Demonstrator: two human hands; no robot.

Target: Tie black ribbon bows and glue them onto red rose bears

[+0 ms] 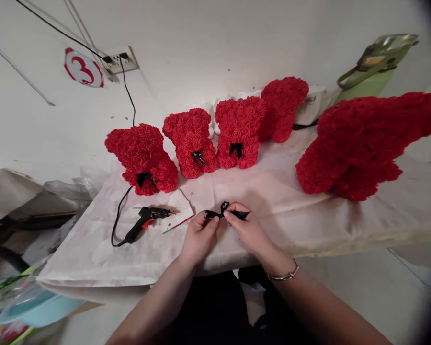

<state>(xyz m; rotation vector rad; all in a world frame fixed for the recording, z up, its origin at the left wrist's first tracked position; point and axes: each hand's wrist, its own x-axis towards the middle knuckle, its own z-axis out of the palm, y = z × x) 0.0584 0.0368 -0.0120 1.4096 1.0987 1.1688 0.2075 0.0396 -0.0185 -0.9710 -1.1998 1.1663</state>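
Over the table's front edge, my left hand (pixel 200 235) and my right hand (pixel 247 229) pinch a black ribbon (pixel 224 207) with small white lettering between them. The left fingers grip its left end, the right fingers its right part. To the left on the cloth lies a black glue gun (pixel 143 223) with an orange trigger, its nozzle over a white card (pixel 181 206). Behind stand three red rose bears with black bows: one at left (pixel 140 148), one in the middle (pixel 192 136) and one to its right (pixel 240 124).
Another red rose figure (pixel 283 105) stands at the back, and a large one (pixel 362 143) at the right. A green bottle (pixel 371 79) is behind it. The gun's cord runs to a wall socket (pixel 120 60). A blue basin (pixel 39 306) sits low at left.
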